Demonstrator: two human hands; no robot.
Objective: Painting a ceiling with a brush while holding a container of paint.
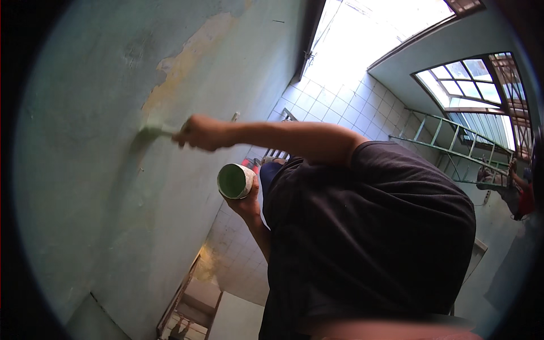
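My right hand [204,133] is closed around the handle of a paintbrush [153,132]. Its blurred bristles are at the pale green wall [113,187], beside the lower end of a peeled, yellowish patch [184,59]. Below that outstretched arm, my left hand [248,205] grips a small white paint pot [247,180] from underneath and the side. The pot tilts toward the wall, with green paint showing on its inside. Some fingers of the left hand are hidden behind the pot.
A green metal ladder [453,144] stands at the far right, with another person [510,195] beside it. White tiles [334,105] cover the floor. A slatted metal piece [277,153] and something red [250,163] lie beyond the pot. Barred windows [467,79] are at upper right.
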